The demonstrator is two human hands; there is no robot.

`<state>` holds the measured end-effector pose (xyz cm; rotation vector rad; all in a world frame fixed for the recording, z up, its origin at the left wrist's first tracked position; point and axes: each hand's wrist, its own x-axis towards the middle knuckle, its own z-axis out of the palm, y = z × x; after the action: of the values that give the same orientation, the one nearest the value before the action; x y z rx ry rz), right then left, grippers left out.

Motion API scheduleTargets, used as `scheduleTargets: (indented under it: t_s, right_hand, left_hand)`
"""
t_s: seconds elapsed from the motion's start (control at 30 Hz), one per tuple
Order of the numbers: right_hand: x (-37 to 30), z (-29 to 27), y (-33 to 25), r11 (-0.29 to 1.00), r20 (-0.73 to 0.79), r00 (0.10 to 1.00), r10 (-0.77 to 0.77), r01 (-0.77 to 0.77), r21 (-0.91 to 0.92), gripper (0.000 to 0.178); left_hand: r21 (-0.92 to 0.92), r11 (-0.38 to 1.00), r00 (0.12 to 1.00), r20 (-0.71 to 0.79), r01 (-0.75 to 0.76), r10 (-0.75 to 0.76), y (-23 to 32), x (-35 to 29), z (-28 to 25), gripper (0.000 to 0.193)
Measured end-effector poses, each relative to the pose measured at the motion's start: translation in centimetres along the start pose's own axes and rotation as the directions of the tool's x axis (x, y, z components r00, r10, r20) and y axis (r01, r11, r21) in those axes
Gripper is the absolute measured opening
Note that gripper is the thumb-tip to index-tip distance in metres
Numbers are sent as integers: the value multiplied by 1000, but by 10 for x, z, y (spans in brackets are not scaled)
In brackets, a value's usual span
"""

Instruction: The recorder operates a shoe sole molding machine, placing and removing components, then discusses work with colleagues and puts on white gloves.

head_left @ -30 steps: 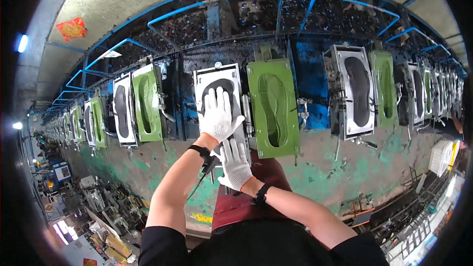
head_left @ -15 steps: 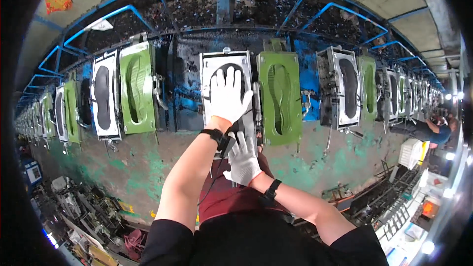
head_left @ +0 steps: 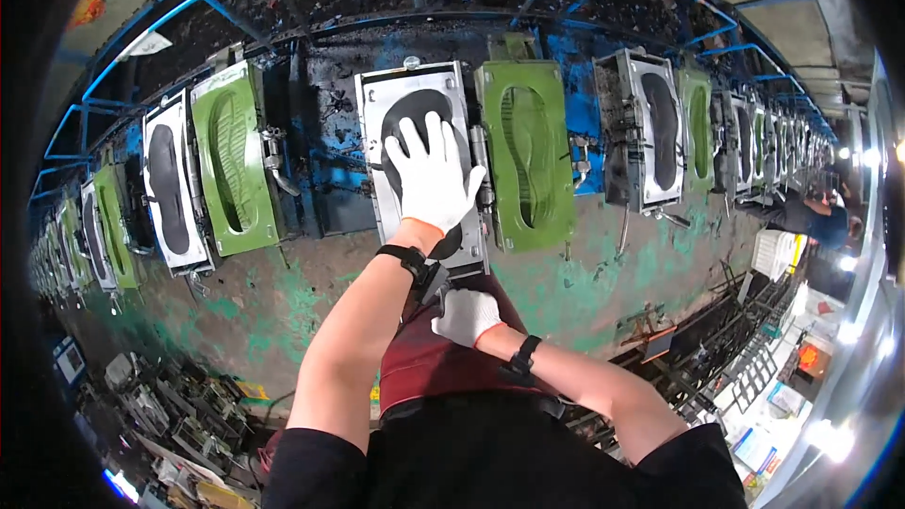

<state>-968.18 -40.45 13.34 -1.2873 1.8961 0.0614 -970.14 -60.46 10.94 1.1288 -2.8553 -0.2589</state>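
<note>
Head view: left of the fingers hangs a green mould lid point(head_left: 234, 168) beside a steel frame with a dark sole point(head_left: 170, 190). The left hand point(head_left: 432, 179) lies flat, fingers spread wide, pressing the black sole point(head_left: 415, 118) into the open steel mould point(head_left: 415, 99). Below it, the right hand point(head_left: 467, 316) curls around something at the mould's lower edge; what, I cannot tell. Right of the fingers, the green lid point(head_left: 528, 155) stands open, so seating looks underway and closing remains.
</note>
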Motion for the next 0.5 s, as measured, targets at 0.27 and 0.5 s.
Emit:
scheduleTargets:
  t_s: [0.27, 0.5]
  right_hand:
    - [9, 19, 40, 986, 246, 962, -116, 141, -90, 23]
    - [-10, 44, 48, 938, -149, 927, -344, 334, -88, 22]
  left_hand:
    - [-510, 838, 920, -201, 195, -337, -56, 23, -9, 48]
    - [-570, -717, 640, 734, 401, -227, -168, -50, 127, 90]
